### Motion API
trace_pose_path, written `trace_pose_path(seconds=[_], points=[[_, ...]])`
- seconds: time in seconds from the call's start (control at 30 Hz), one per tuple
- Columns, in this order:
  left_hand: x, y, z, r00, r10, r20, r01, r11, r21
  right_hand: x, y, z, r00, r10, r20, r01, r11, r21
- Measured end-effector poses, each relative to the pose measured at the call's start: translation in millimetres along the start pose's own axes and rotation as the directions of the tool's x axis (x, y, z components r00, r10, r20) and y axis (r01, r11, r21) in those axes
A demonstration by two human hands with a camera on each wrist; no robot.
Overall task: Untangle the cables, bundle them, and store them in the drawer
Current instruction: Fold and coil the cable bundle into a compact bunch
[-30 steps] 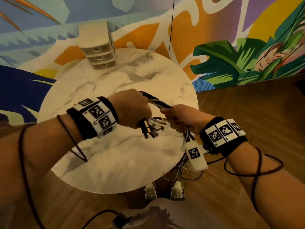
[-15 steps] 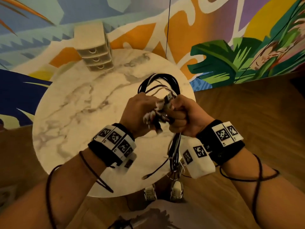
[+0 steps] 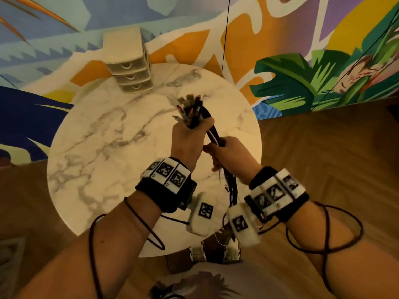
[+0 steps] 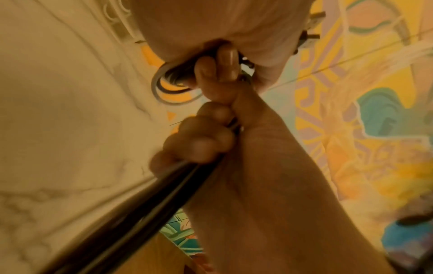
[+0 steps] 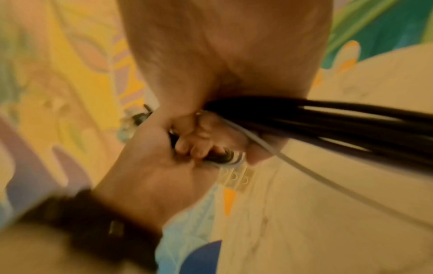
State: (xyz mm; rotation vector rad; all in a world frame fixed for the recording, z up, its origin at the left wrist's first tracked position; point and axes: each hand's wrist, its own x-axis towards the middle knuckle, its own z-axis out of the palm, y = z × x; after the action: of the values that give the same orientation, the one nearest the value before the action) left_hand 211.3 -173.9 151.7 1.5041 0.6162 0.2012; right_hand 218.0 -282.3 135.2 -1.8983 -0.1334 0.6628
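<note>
Black and grey cables (image 3: pixel 212 134), gathered in one thick bunch, pass through both fists: the left hand (image 3: pixel 190 139) is curled around them just under the plug ends (image 3: pixel 190 105), the right hand (image 3: pixel 228 154) grips lower. Bundling seems in progress. Next, the hanging length below the fingers needs coiling; the beige plastic three-drawer box (image 3: pixel 129 65) stands well apart, closed.

A round white marble counter (image 3: pixel 103 147) with grey veining stands on a wooden herringbone floor (image 3: pixel 323 152). Behind it runs a bright mural wall (image 3: pixel 302 29) painted with green leaves, orange shapes and blue zigzags. A pair of pale sneakers (image 3: pixel 216 251) shows beneath the counter's near edge.
</note>
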Motion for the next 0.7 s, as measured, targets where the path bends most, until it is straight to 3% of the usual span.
trace_pose_path(seconds=[0.07, 0.13, 0.17, 0.23, 0.27, 0.33, 0.4, 0.53, 0.7], points=[[2.0, -3.2, 5.6, 0.997, -0.025, -0.074, 0.022, 0.999, -0.042, -7.7, 10.5, 9.3, 0.973, -0.138, -0.183, 0.102, 0.976, -0.194], [-0.2, -8.3, 9.1, 0.999, 0.031, -0.037, -0.033, 0.998, -0.056, -13.2, 13.5, 10.9, 0.952, -0.198, -0.234, 0.144, 0.963, -0.229], [-0.3, -10.9, 9.4, 0.998, 0.069, -0.004, -0.07, 0.995, -0.067, -12.8, 10.5, 6.3, 0.961, -0.167, -0.221, 0.137, 0.98, -0.148], [2.2, -15.5, 3.5, 0.991, 0.119, 0.054, -0.114, 0.99, -0.089, -8.5, -0.1, -9.7, 0.994, -0.001, -0.106, 0.026, 0.972, 0.233], [4.4, -16.8, -1.0, 0.99, 0.125, 0.072, -0.118, 0.989, -0.091, -5.9, -6.2, -19.8, 0.998, 0.064, 0.004, -0.059, 0.896, 0.44], [9.1, -15.7, -8.5, 0.987, 0.122, 0.102, -0.108, 0.985, -0.132, -2.6, -14.8, -36.3, 0.982, 0.075, 0.172, -0.169, 0.75, 0.639], [9.2, -11.6, -13.7, 0.98, 0.17, 0.106, -0.15, 0.974, -0.172, -2.7, -21.0, -40.4, 0.969, 0.036, 0.244, -0.199, 0.695, 0.691], [5.6, 5.4, -24.0, 0.959, 0.265, 0.099, -0.253, 0.96, -0.121, 7.3, -24.5, -44.3, 0.974, 0.02, 0.226, -0.181, 0.667, 0.722], [21.2, 36.0, -46.6, 0.968, 0.236, 0.086, -0.201, 0.933, -0.297, 36.6, 13.8, -63.3, 0.972, 0.12, 0.2, -0.222, 0.737, 0.639]])
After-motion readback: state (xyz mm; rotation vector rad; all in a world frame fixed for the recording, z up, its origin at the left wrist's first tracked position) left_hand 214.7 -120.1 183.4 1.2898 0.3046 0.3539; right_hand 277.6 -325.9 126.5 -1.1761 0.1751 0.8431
